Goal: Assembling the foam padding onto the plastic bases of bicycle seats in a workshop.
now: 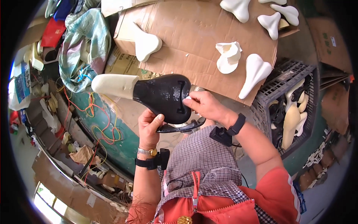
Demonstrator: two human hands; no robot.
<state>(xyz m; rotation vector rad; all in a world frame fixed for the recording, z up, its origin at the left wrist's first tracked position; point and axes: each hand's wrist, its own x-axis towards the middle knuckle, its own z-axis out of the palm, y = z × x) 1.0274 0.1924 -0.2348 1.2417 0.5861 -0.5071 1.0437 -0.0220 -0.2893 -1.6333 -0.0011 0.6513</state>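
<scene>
A bicycle saddle [160, 95], its wide part black and its nose end cream, lies crosswise in front of me with the nose to the left. My left hand [149, 127] grips its near edge, the thumb on the black surface. At the wide end my right hand [205, 104] is closed in a pinch by a curved slot, and a small white bit shows at its fingertips. A black curved rim piece [182, 127] sits just below the saddle; whether it is joined to it I cannot tell.
Cardboard [179, 41] covers the surface ahead, with several white saddle-shaped pads [147, 44] spread on it and a crumpled white cover [228, 58]. A black crate [294, 112] of saddle parts stands at right. A woven sack [84, 48] and tangled orange cords [106, 127] lie left.
</scene>
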